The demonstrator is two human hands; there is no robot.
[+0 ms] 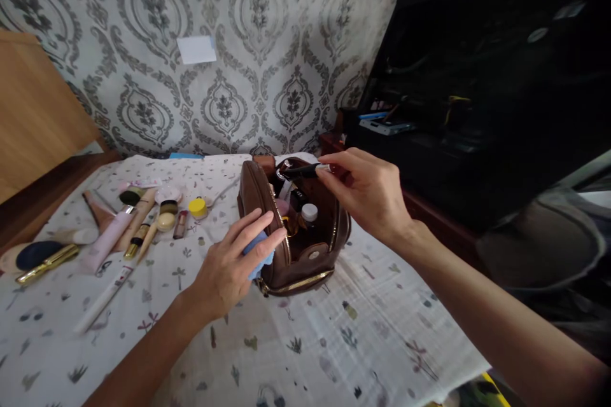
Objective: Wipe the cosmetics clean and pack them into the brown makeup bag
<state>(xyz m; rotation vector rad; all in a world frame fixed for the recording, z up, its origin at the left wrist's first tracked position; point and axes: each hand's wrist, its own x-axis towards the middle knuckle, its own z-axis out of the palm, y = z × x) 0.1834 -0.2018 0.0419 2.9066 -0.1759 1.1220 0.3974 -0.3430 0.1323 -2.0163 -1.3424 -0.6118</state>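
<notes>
Left hand (229, 270): forearm enters from the lower left and rises toward the middle; wrist straight, back of the hand up, fingers stretched forward and closed over a small blue cloth pad (261, 253), pressing it against the near side wall of an open brown leather pouch with a gold zip (305, 270). Right hand (370, 194): forearm enters from the lower right and runs diagonally up and left; wrist bent slightly down, thumb and forefingers pinched on one end of a slim black stick-shaped cosmetic (301, 171), held about level across the pouch's open mouth, free end pointing left. The two hands are apart, one on each side of the pouch. Pouch: upright at the middle of the tabletop (382, 331), which is covered by a white cloth printed with small plants; inside show a small bottle with a white cap (309, 211) and an amber bottle (290, 224) beside it. Left of the pouch, apart from both hands: round yellow-lidded jar (197, 206), pale pink tube (107, 240), gold metallic tube (48, 262), dark blue round compact (35, 254), long white tube (102, 299). Behind: grey damask-patterned wallpaper (258, 44)
</notes>
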